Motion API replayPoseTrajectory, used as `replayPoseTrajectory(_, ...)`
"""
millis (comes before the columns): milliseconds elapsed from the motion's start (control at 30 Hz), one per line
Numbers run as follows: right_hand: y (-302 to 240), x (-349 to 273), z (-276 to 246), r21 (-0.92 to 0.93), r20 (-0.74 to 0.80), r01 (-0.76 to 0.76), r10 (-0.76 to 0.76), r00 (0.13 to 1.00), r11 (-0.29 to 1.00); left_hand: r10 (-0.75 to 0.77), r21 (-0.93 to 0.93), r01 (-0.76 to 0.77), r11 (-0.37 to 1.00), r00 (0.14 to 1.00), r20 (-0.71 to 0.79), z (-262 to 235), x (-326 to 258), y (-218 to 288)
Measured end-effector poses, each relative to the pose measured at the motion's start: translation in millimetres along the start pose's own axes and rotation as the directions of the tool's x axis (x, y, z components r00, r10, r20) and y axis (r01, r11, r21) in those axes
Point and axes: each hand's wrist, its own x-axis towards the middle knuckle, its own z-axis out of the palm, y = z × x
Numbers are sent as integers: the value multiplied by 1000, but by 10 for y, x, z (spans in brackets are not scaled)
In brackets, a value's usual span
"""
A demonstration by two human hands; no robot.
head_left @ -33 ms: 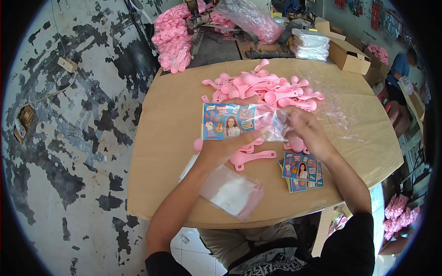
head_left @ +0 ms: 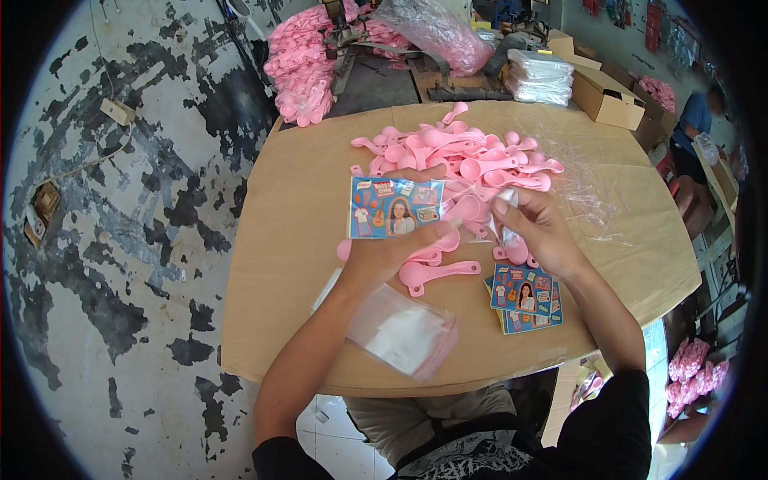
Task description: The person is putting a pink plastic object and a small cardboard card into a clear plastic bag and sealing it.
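Observation:
My left hand (head_left: 392, 254) grips a blue printed card (head_left: 394, 210) with a picture of a person on it, thumb in front and fingers behind. Pinched in my right hand (head_left: 540, 228) is a bunched piece of clear plastic (head_left: 506, 218). Whether this plastic joins a bag around the card is hard to make out. Behind both hands lies a heap of pink scoops (head_left: 472, 152), and one loose pink scoop (head_left: 436, 274) rests just below the card. A small stack of similar cards (head_left: 524, 298) sits below my right hand. Clear plastic bags (head_left: 404, 340) lie by my left forearm.
Brown paper covers the table (head_left: 272, 280). Thin clear plastic scraps (head_left: 588, 188) are scattered right of the heap. Beyond the far edge are bagged pink scoops (head_left: 300, 68), a stack of clear packets (head_left: 540, 78) and a cardboard box (head_left: 604, 94). Another person (head_left: 694, 128) sits at far right.
The clear plastic stretched out at the card's right end is now bunched in my right hand. The card has shifted very slightly left and up.

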Motion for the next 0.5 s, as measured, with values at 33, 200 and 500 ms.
replayPoseTrajectory(33,21,16,-93,-215,129,129,-102,986,968,-1,1,1,1000,1000,-3,-47,3,-7)
replayPoseTrajectory(200,-72,18,-55,-626,319,124,107,942,770,-36,-49,29,998,987,-154,-309,87,-56)
replayPoseTrajectory(500,107,1,57,-851,460,436,16,888,294,7,-133,-31,991,983,-184,-268,93,-71)
